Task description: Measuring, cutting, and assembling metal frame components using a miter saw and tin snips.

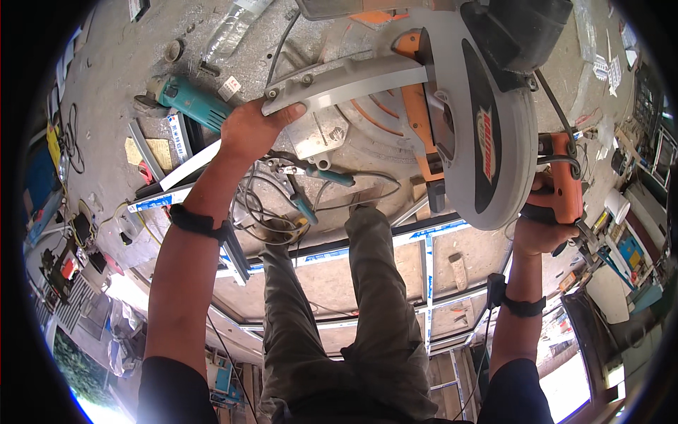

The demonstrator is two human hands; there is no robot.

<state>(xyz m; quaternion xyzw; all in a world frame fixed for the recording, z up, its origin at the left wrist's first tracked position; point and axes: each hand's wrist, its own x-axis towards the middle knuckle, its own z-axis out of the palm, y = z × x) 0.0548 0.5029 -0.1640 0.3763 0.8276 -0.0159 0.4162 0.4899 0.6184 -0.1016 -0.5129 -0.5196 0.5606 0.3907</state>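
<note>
A miter saw with a large grey blade guard (505,141) stands before me, its orange-and-black handle (567,187) at the right. My right hand (540,226) is wrapped around that handle. At the left end of the saw's grey fence (353,81), my left hand (251,131) is closed, thumb in front. A white metal profile (192,166) comes from the lower left and passes beneath that hand; my fingers hide part of it. Left of this hand lies a teal angle grinder (187,100). Teal-handled welding clamps (332,175) with coiled cables lie below the fence.
Blue-and-white taped metal frames (427,275) lie on the floor around my legs. A plastic bottle (236,32) is at the far left. Short profile offcuts (146,150) lie beside the grinder. Tools and a white bucket (616,206) crowd the right side.
</note>
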